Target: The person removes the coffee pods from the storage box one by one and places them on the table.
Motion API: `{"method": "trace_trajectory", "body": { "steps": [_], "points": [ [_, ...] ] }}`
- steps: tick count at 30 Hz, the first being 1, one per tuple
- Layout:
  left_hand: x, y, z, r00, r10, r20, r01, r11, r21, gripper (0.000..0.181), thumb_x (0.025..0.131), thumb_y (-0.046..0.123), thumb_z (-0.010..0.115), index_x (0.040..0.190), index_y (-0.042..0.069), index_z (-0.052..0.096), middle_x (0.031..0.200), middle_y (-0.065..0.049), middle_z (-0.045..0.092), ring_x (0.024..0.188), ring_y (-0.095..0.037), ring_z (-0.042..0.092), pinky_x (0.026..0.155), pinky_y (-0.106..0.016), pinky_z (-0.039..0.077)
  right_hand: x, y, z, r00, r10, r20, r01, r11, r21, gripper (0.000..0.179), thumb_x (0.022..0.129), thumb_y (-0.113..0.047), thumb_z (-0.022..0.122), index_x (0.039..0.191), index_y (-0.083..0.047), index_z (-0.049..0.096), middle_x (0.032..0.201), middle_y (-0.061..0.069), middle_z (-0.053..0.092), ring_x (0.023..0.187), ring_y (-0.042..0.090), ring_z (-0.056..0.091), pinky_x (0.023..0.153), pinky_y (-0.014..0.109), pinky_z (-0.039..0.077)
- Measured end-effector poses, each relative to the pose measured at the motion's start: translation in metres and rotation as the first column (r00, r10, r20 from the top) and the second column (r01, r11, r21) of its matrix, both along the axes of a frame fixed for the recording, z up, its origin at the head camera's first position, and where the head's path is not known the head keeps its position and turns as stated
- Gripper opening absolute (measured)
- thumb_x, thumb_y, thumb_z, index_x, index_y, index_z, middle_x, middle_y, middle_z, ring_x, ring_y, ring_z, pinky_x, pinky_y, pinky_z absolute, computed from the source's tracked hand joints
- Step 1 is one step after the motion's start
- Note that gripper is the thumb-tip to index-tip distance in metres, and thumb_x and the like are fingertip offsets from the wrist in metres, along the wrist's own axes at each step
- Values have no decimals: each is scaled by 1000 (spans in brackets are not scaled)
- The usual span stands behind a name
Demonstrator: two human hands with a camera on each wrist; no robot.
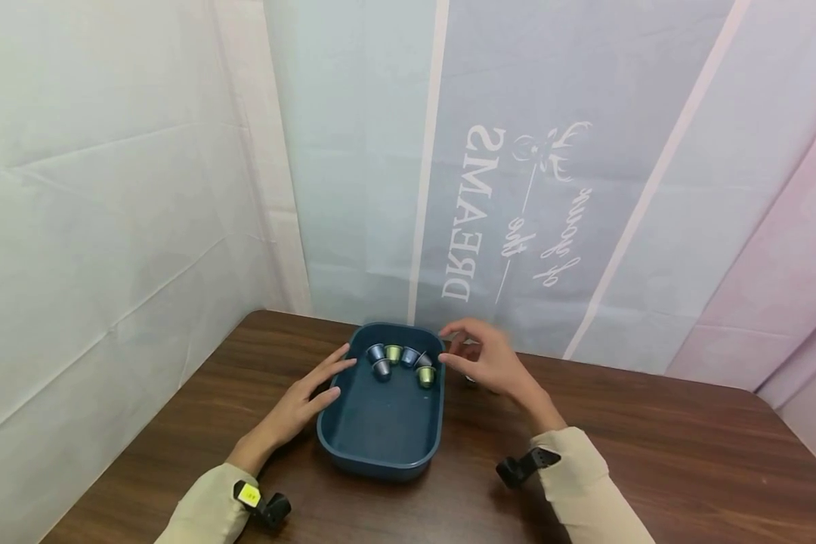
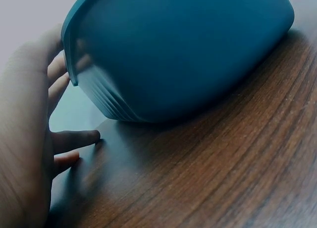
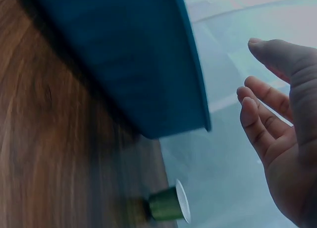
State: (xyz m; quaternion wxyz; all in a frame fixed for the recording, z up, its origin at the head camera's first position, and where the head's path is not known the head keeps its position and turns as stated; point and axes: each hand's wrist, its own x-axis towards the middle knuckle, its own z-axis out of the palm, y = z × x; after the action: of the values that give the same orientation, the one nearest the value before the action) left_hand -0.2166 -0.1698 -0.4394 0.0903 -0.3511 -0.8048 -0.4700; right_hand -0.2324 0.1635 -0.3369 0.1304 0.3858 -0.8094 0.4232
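Note:
A dark blue plastic bin [image 1: 381, 462] stands on the table with several coffee capsules inside, gathered near its far end. Among them are a green capsule [image 1: 425, 377] and a dark grey-blue one [image 1: 381, 369]. My left hand [image 1: 298, 402] rests its extended fingers at the bin's left rim. At the right rim hovers my right hand [image 1: 487, 361], fingers loosely bent and nothing between them. In the right wrist view, another green capsule [image 3: 167, 204] stands on the table outside the bin; in the head view the right hand mostly hides that spot.
The brown wooden table [image 1: 625, 431] extends to the right. A printed cloth curtain [image 1: 353, 189] hangs right behind its far edge, and a white cloth [image 1: 109, 227] hangs along the left side.

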Motion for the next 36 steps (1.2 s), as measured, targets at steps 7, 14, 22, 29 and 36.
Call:
{"method": "trace_trajectory", "body": {
  "steps": [7, 14, 22, 29, 36],
  "points": [
    [4, 0, 7, 1000, -11, 1, 11, 1000, -4, 47, 98, 5, 47, 145, 5, 41, 156, -14, 20, 142, -35, 19, 102, -65, 23, -16, -29, -14, 998, 34, 60, -39, 996, 83, 30, 84, -12, 75, 111, -6, 64, 91, 7, 62, 75, 19, 60, 63, 33, 52],
    [5, -1, 5, 1000, 2, 9, -2, 1000, 1, 46, 98, 2, 46, 144, 3, 41, 156, -13, 21, 142, -34, 20, 102, -66, 22, -38, -53, -39, 992, 88, 89, -102, 981, 164, 34, 85, -23, 75, 114, -9, 64, 104, 11, 63, 79, 13, 62, 68, 31, 54],
    [2, -1, 5, 1000, -8, 19, 8, 1000, -6, 46, 99, 3, 45, 144, 3, 40, 156, -15, 19, 141, -37, 18, 102, -67, 21, -40, -64, -38, 990, 111, 92, -131, 957, 258, 33, 86, -17, 73, 115, -5, 64, 108, 12, 62, 84, 15, 65, 70, 28, 54],
    [-5, -6, -6, 1000, -3, 11, 3, 1000, -8, 47, 100, 9, 46, 146, 14, 40, 158, -4, 19, 143, -30, 18, 103, -65, 23, -44, -78, -38, 993, 64, 97, -98, 909, 404, 35, 86, -17, 73, 119, -10, 63, 114, 3, 59, 92, 19, 62, 72, 26, 52],
    [-5, -5, -4, 1000, -21, 12, 21, 1000, 4, 47, 100, 9, 47, 146, 12, 41, 157, -8, 19, 142, -31, 19, 103, -65, 23, -50, -87, -38, 992, -7, 124, -49, 894, 445, 35, 86, -13, 73, 119, -10, 64, 115, 3, 61, 95, 18, 63, 75, 26, 51]
  ]
}}
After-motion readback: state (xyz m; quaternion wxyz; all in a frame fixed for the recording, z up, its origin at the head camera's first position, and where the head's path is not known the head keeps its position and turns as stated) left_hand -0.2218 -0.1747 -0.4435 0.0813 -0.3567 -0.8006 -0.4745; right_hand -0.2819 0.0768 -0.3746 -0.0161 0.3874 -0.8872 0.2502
